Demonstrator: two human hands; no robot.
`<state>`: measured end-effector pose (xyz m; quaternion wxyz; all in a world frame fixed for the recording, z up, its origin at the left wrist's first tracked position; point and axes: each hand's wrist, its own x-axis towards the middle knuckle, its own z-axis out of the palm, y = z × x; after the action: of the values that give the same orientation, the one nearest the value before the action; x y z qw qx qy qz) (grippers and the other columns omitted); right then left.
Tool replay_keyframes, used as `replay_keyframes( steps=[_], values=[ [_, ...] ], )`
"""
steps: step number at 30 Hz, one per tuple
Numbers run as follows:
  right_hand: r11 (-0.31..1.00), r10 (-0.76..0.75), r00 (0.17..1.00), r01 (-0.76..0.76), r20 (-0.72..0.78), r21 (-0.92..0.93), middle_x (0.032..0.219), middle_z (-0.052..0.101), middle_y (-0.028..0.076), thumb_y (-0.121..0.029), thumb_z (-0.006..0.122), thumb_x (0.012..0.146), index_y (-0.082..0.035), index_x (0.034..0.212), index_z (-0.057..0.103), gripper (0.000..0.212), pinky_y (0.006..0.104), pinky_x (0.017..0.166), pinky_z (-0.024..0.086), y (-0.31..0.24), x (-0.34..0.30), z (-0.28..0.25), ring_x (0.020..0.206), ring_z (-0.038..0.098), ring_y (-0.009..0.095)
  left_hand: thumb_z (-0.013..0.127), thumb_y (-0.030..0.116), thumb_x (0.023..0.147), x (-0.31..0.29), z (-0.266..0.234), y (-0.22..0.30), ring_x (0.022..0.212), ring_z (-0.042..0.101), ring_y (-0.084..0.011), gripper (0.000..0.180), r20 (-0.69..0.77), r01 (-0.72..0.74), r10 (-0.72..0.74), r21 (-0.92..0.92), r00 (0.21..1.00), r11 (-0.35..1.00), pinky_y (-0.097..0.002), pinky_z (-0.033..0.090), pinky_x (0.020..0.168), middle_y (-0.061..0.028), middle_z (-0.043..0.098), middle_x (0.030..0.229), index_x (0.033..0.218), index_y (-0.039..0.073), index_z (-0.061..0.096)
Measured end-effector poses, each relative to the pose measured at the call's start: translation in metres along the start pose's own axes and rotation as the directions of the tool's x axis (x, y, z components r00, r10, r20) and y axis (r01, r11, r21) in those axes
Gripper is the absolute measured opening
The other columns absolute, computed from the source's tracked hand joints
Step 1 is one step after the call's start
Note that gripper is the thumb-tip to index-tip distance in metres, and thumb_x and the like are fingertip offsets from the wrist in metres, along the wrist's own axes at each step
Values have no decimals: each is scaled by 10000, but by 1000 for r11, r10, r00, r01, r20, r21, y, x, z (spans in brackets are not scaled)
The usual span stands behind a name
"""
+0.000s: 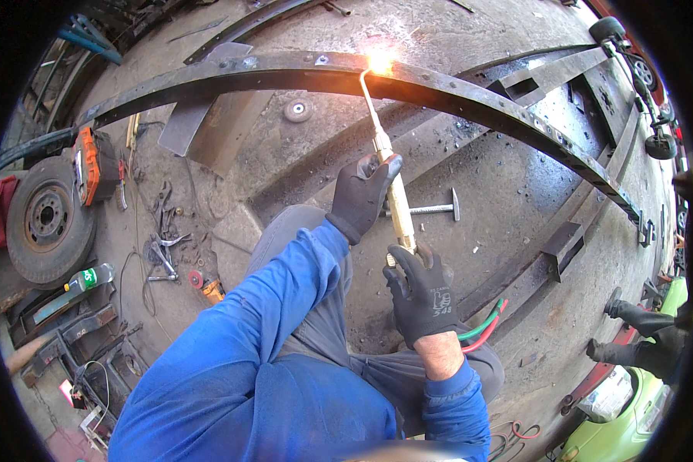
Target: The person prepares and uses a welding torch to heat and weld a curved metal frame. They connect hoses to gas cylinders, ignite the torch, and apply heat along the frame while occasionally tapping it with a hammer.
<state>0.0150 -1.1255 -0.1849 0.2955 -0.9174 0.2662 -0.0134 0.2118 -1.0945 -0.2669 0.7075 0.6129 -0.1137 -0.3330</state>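
A brass-coloured gas torch [398,202] with a thin bent nozzle points away from me. Its tip glows fiercely against a long dark steel beam [285,71], and glare hides the heated spot. My gloved left hand [364,194] is wrapped round the torch's upper body. Farther down, my gloved right hand [422,299] closes on its rear end, with fingers at the valve knob [391,260]. Red and green hoses [485,327] show beside my right wrist. A hammer [443,208] lies on the floor just right of the torch.
On the left are a spare wheel [50,219], an orange toolbox [98,165], a plastic bottle [91,277], scattered hand tools [162,250] and an angle grinder [206,285]. Steel channels [508,100] lie beyond the beam. A person's dark-clothed legs [643,335] and a light-green object [624,416] stand right.
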Motion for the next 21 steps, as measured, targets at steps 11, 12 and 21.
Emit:
replay_keyframes(
  steps=[11, 12, 21],
  values=[
    [999, -4, 1000, 4, 1, -45, 1368, 605, 232, -228, 759, 962, -212, 1369, 664, 418, 495, 858, 613, -4, 0, -3, 1052, 737, 411, 694, 329, 1064, 1, -1, -3, 653, 527, -18, 295, 5, -8, 8, 22, 1000, 1000, -229, 437, 572, 38, 633, 766, 975, 51, 737],
    [999, -4, 1000, 4, 1, -47, 1366, 605, 233, -230, 759, 963, -211, 1369, 664, 417, 494, 857, 614, -4, -1, -3, 1051, 737, 409, 692, 328, 1065, 1, -1, -3, 655, 526, -18, 296, 7, -6, 6, 20, 1000, 1000, -231, 437, 575, 39, 633, 767, 975, 50, 738],
    [997, 46, 999, -47, 21, 54, 1370, 609, 220, -190, 750, 964, -188, 1363, 690, 404, 521, 965, 516, -4, -1, 0, 1148, 634, 445, 697, 316, 1062, 1, -1, -4, 651, 510, -16, 285, 11, -14, 14, 3, 1000, 1000, -234, 425, 569, 46, 618, 761, 991, 44, 741]
  ],
)
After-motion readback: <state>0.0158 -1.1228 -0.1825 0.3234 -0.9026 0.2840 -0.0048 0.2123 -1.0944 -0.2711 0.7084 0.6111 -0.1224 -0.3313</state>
